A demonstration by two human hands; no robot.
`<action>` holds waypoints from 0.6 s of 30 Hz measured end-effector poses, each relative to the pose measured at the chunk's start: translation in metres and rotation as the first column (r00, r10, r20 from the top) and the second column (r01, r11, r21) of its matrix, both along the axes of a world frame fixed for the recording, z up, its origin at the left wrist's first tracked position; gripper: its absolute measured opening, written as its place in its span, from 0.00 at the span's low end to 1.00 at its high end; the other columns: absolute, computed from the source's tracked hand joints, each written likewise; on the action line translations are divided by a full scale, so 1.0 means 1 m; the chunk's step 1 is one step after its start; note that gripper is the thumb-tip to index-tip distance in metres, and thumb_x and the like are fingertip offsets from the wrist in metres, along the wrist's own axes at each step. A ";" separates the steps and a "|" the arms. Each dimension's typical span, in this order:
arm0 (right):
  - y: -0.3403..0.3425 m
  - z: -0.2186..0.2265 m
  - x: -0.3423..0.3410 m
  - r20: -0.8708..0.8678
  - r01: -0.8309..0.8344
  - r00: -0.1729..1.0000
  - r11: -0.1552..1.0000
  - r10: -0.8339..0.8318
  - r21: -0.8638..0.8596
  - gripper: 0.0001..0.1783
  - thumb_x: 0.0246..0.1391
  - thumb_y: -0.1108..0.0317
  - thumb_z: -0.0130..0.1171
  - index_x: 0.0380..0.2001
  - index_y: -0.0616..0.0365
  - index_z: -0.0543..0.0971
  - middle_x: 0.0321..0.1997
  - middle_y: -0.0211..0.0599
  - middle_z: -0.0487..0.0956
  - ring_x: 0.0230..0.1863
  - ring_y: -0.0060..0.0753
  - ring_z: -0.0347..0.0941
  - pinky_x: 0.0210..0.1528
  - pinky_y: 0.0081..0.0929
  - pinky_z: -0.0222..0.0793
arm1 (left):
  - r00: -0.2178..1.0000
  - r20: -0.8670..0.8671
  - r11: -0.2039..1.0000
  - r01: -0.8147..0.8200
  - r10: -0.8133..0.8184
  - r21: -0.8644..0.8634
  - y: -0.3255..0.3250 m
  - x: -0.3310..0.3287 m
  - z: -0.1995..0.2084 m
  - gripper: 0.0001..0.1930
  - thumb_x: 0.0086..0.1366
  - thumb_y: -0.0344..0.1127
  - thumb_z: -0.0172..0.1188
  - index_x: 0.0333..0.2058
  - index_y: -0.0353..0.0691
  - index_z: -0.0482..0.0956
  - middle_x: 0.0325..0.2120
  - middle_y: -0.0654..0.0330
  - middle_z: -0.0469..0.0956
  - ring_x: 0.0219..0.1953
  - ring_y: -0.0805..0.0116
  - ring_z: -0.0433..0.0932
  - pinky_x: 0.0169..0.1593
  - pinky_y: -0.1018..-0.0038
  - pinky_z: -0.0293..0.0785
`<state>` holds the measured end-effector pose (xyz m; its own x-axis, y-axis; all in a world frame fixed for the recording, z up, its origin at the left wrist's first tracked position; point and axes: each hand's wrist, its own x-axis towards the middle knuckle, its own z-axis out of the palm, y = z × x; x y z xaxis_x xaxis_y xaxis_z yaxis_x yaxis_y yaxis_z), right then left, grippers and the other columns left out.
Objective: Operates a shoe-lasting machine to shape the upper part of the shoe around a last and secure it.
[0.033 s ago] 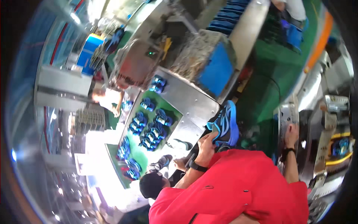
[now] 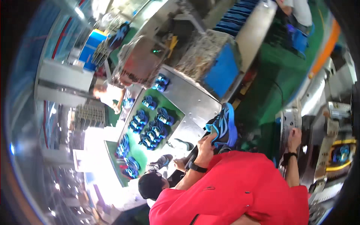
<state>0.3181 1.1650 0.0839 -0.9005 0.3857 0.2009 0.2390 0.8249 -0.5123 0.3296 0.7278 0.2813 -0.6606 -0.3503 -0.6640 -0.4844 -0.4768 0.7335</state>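
In my left hand [image 2: 205, 152] is a sneaker [image 2: 227, 125], black and blue with a blue-to-purple sole. My fingers close around its heel and collar, and the toe points away from me. Off to the right, my right hand [image 2: 294, 138] is by the metal edge of a machine [image 2: 289, 118]. Its fingers look curled in, and whatever they may hold is hidden. Dark bands circle both wrists.
Several blue sneakers [image 2: 154, 134] stand on a green-topped conveyor [image 2: 180, 112] at left. A grey shoe [image 2: 180, 144] lies on its metal edge. A co-worker in a black cap [image 2: 150, 186] is close by my left arm. Another sneaker [image 2: 342, 153] sits in the machine at right.
The view has shifted slightly. My left hand keeps its hold on the sneaker, and my right hand stays by the machine edge.
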 end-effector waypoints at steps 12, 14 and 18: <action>-0.166 0.345 -0.268 -0.554 -0.447 0.705 0.884 0.442 0.136 0.10 0.54 0.75 0.59 0.40 0.58 0.76 0.33 0.33 0.75 0.31 0.28 0.69 0.34 0.23 0.65 | 0.853 -0.079 0.812 -0.516 0.516 -0.274 -0.283 -0.078 -0.120 0.10 0.48 0.25 0.68 0.25 0.29 0.75 0.26 0.54 0.77 0.23 0.63 0.79 0.27 0.67 0.82; -0.239 0.418 -0.313 -0.530 -0.517 0.618 0.808 0.581 0.284 0.11 0.52 0.76 0.60 0.40 0.59 0.76 0.34 0.34 0.76 0.33 0.29 0.71 0.36 0.23 0.66 | 0.831 -0.110 0.723 -0.533 0.545 -0.440 -0.328 -0.098 -0.142 0.11 0.43 0.29 0.69 0.24 0.29 0.78 0.22 0.56 0.78 0.21 0.64 0.78 0.25 0.68 0.77; -0.415 0.526 -0.396 -0.448 -0.567 0.279 0.522 0.849 0.637 0.14 0.49 0.75 0.62 0.41 0.61 0.76 0.38 0.39 0.78 0.38 0.35 0.75 0.40 0.28 0.70 | 0.904 0.072 0.569 -0.201 0.421 -0.797 -0.412 -0.139 -0.186 0.20 0.39 0.41 0.67 0.25 0.27 0.80 0.21 0.46 0.80 0.25 0.54 0.79 0.38 0.64 0.76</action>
<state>-0.0782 0.7497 0.6101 -0.3143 -0.5484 0.7749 -0.7977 0.5951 0.0976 0.1902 0.3153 0.0952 -0.2768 -0.9465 -0.1661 -0.6182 0.0430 0.7849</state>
